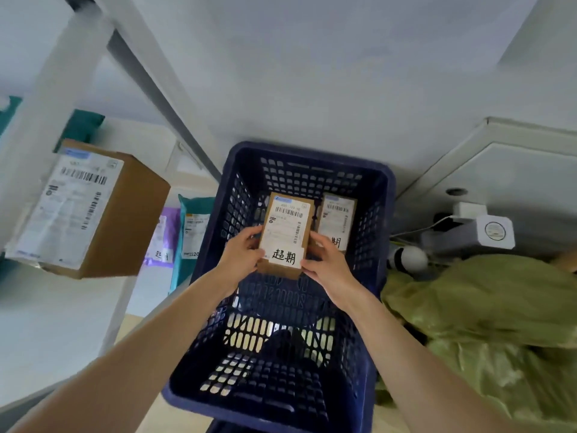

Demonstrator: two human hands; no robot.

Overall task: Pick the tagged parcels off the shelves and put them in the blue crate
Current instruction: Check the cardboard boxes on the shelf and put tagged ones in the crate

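Over the blue crate [243, 189], left hand [240, 257] and right hand [327, 264] pinch a tagged parcel [285, 226]; next, it likely needs lowering beside the second parcel [338, 220].

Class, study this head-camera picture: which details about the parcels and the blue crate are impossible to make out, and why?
Head view only:
1. Second parcel in the blue crate: its handwritten tag is half hidden by the right hand.
2. Held parcel: label print too small to read.
3. Purple parcel on the shelf: partly hidden by the brown box, tag blurred.
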